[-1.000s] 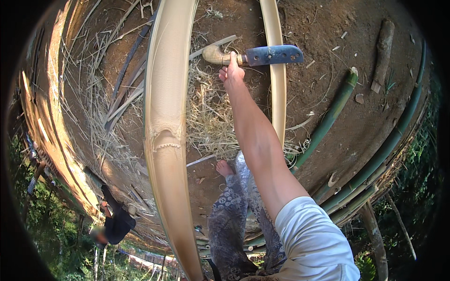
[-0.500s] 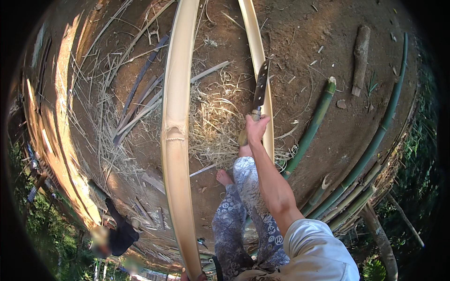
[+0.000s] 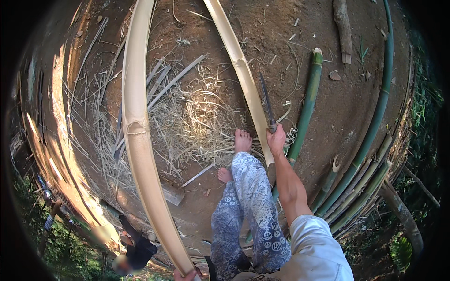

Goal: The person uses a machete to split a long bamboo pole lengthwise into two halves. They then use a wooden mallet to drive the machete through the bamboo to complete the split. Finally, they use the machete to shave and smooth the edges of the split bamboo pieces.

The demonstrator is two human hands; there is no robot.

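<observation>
My left hand (image 3: 186, 276), partly cut off by the lower edge, grips the near end of a long split bamboo half (image 3: 137, 100). Its pale hollow inner face is turned up, with a node ridge partway along. In my right hand (image 3: 276, 139) is a large knife (image 3: 266, 99), its dark blade pointing away from me and seen nearly edge-on. The blade lies just right of a second bamboo half (image 3: 243, 75), whose near end reaches beside my right wrist. Whether the two halves join beyond the upper edge cannot be seen.
Curly bamboo shavings (image 3: 201, 122) cover the ground before my bare feet. Green bamboo poles (image 3: 309, 98) lie to the right, with a short log (image 3: 343, 30) farther off. Split strips (image 3: 176, 80) are left of the shavings. Another person (image 3: 139, 250) is at the lower left.
My right hand and knife have moved right and nearer to me, and the blade has turned edge-on. The gripped bamboo half has swung left in view, its near end still in my left hand.
</observation>
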